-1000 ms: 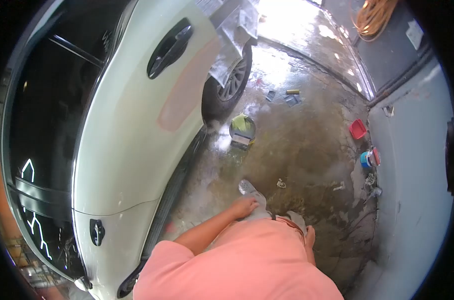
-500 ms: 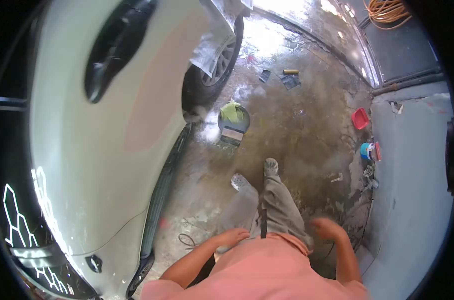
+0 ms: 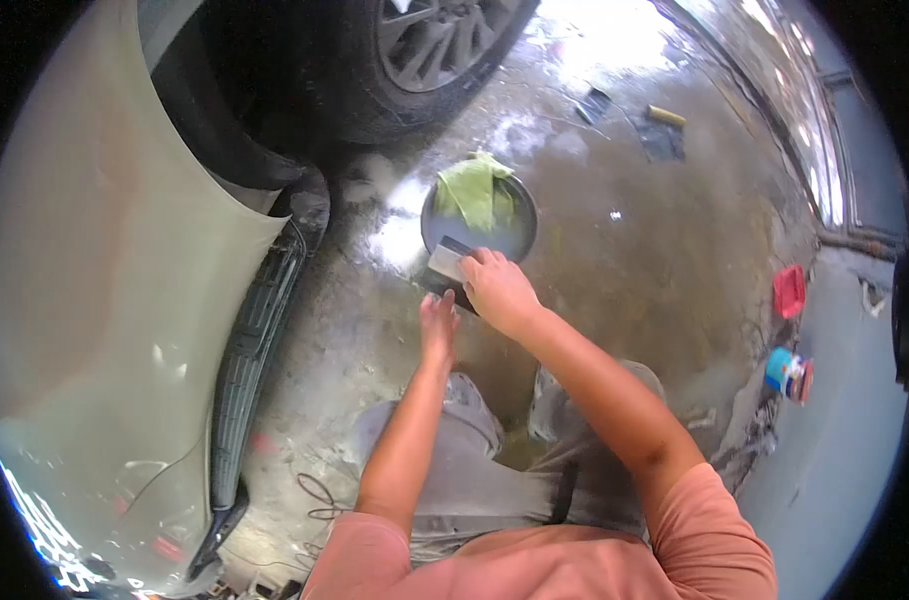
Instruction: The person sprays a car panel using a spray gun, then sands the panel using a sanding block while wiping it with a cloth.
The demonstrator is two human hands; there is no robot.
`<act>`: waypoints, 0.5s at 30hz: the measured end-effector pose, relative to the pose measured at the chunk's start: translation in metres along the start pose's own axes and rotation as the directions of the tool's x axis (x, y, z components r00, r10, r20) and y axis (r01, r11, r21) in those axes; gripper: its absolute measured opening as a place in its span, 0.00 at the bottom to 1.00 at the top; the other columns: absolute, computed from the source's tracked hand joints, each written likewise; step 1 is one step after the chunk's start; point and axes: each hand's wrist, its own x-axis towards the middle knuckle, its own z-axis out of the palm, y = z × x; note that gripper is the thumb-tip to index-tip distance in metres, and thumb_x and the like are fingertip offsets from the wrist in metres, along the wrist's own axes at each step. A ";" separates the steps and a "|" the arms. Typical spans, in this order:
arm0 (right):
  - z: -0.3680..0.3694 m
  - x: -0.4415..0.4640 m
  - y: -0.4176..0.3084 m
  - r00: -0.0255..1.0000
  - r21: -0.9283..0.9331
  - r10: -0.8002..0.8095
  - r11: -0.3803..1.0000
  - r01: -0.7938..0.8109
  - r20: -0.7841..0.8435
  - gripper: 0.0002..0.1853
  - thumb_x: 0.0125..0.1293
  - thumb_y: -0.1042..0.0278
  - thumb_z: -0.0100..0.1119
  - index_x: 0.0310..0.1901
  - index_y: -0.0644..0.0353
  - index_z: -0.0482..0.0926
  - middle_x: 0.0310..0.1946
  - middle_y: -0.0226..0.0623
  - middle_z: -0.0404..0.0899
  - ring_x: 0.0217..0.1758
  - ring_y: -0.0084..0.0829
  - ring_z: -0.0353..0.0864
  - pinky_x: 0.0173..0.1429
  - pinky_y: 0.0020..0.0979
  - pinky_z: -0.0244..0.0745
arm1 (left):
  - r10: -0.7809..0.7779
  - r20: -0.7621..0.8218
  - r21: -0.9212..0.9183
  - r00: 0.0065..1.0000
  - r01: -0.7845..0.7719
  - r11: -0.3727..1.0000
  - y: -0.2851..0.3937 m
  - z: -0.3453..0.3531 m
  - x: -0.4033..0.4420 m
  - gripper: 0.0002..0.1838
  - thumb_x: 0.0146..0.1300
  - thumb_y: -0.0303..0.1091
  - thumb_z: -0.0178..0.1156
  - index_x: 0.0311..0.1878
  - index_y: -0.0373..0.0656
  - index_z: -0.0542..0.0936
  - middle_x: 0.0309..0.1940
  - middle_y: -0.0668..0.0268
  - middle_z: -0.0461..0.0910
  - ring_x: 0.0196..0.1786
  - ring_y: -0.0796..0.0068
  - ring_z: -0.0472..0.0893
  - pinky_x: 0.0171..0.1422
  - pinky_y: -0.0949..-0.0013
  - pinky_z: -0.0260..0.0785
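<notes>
A round basin of cloudy water stands on the floor ahead of me, with a green cloth draped over its far rim. At its near edge, my right hand grips a pale flat block, which looks like a sanding block. My left hand reaches up just below it, fingers apart. Those fingertips are close to a dark sheet or edge under the block; whether they touch it cannot be made out.
At left is a pale car body panel with a wheel beyond. Dark sheets and a yellow roll lie on the wet floor. A red tray and a blue can sit by the right wall.
I have gone from standing to crouching nearer the basin. Both hands have moved from my sides to its near edge, and my right hand has taken hold of the block.
</notes>
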 end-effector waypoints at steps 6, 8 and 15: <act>0.057 0.017 0.029 0.992 -0.135 -0.107 0.984 0.115 0.065 0.16 0.58 0.67 0.63 0.47 0.61 0.75 0.50 0.47 0.74 0.56 0.51 0.74 0.57 0.46 0.75 | 0.005 0.025 -0.127 1.000 -0.001 0.992 -0.014 -0.006 0.041 0.12 0.71 0.41 0.59 0.51 0.47 0.72 0.40 0.71 0.78 0.38 0.78 0.76 0.39 0.70 0.65; 0.057 0.026 0.033 0.989 -0.131 -0.128 0.982 0.136 0.068 0.18 0.57 0.66 0.64 0.48 0.61 0.74 0.49 0.47 0.74 0.56 0.51 0.74 0.57 0.46 0.75 | -0.010 0.047 -0.098 0.999 0.014 0.995 -0.008 -0.001 0.034 0.09 0.73 0.38 0.56 0.49 0.47 0.72 0.41 0.70 0.79 0.38 0.78 0.78 0.39 0.70 0.68; 0.065 0.030 0.041 0.991 -0.093 -0.129 0.987 0.130 0.021 0.18 0.55 0.66 0.63 0.46 0.60 0.71 0.45 0.49 0.75 0.51 0.52 0.76 0.53 0.47 0.77 | 0.021 0.055 -0.001 0.998 -0.021 1.000 0.007 0.002 0.020 0.07 0.75 0.40 0.52 0.49 0.50 0.73 0.40 0.73 0.80 0.41 0.80 0.79 0.42 0.72 0.71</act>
